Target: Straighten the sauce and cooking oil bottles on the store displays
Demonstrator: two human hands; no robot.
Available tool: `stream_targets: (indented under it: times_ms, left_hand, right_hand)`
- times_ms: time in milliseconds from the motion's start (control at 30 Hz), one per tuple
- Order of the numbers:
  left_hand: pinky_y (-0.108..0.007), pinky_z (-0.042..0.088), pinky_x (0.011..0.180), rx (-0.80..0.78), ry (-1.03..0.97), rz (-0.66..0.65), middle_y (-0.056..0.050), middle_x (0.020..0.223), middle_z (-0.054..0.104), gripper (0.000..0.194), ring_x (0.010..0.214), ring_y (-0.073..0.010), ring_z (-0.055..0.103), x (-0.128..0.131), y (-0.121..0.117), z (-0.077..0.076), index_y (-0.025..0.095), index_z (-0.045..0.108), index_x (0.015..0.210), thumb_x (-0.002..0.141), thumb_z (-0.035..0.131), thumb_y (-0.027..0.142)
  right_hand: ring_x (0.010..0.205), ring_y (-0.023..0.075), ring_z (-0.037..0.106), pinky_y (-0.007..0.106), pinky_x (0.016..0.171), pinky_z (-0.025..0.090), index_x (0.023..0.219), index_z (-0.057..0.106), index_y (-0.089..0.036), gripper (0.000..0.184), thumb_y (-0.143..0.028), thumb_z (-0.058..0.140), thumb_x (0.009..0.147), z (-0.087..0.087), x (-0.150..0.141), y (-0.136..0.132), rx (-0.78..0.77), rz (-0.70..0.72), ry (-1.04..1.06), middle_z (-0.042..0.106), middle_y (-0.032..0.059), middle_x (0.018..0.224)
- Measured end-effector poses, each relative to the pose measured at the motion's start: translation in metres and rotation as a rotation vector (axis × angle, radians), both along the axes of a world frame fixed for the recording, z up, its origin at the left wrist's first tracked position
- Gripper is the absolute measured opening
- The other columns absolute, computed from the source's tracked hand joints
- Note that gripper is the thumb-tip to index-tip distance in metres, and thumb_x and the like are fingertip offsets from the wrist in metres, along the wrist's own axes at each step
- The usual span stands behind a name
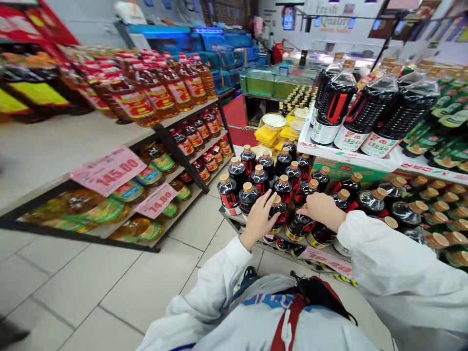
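Observation:
Rows of dark soy sauce bottles with tan caps stand on a low shelf in front of me. My left hand [259, 217] is at the front row, its fingers spread against the left side of a soy sauce bottle [278, 208]. Its thumb crosses the front of that bottle; I cannot tell how firmly it touches. Just to the right, my right hand [323, 209] has its fingers curled at the cap of another front-row soy sauce bottle [299, 226]. The palm and part of that grip are hidden. Both bottles stand upright among their neighbours.
A pink price tag [327, 261] hangs on the shelf's front edge. Larger dark bottles [334, 105] stand on a raised white stack at right. Across the tiled floor [135, 278], a left rack [186, 170] holds oil bottles. Yellow packs [272, 134] and fish tanks [261, 83] are beyond.

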State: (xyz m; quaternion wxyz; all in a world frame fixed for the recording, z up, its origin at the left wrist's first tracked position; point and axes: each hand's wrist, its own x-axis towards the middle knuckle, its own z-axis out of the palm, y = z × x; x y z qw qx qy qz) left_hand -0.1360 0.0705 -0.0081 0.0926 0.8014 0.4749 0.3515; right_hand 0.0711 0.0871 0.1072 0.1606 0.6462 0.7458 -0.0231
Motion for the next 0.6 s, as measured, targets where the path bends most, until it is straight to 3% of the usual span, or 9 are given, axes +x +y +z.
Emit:
stream_targets:
  times_ms: [100,200,267,600]
  left_hand:
    - [-0.047,0.053,0.106,-0.047,0.024,-0.159,-0.013,0.141,0.062,0.069,0.128,-0.0295,0.061,-0.018,0.022,-0.002,0.024,0.036,0.154,0.094,0.069,0.033]
    - [-0.045,0.055,0.103,-0.058,0.022,-0.229,-0.012,0.136,0.065,0.068,0.123,-0.0284,0.064,-0.03,0.035,-0.003,0.024,0.04,0.15,0.092,0.073,0.036]
    - [-0.044,0.055,0.103,-0.062,0.014,-0.248,-0.011,0.135,0.066,0.067,0.122,-0.0281,0.064,-0.034,0.039,-0.003,0.024,0.043,0.146,0.09,0.076,0.037]
    - [-0.043,0.054,0.103,-0.102,-0.012,-0.259,-0.01,0.136,0.066,0.067,0.125,-0.029,0.063,-0.035,0.045,-0.005,0.025,0.045,0.144,0.087,0.08,0.033]
  right_hand:
    - [0.096,0.0312,0.074,0.032,0.077,0.055,0.099,0.076,-0.009,0.051,-0.058,0.061,0.095,-0.011,-0.017,-0.009,0.097,-0.179,0.008,0.074,0.0245,0.098]
    - [0.092,0.0294,0.075,0.03,0.072,0.052,0.101,0.073,-0.009,0.046,-0.051,0.055,0.101,-0.026,-0.032,-0.015,0.192,-0.353,0.002,0.074,0.0234,0.095]
    - [0.09,0.029,0.075,0.03,0.07,0.05,0.102,0.071,-0.01,0.042,-0.048,0.054,0.102,-0.032,-0.035,-0.015,0.21,-0.383,0.005,0.074,0.0212,0.095]
    - [0.094,0.0286,0.071,0.033,0.076,0.045,0.109,0.068,-0.011,0.035,-0.044,0.063,0.098,-0.025,-0.003,-0.009,0.081,0.007,0.064,0.073,0.0137,0.101]
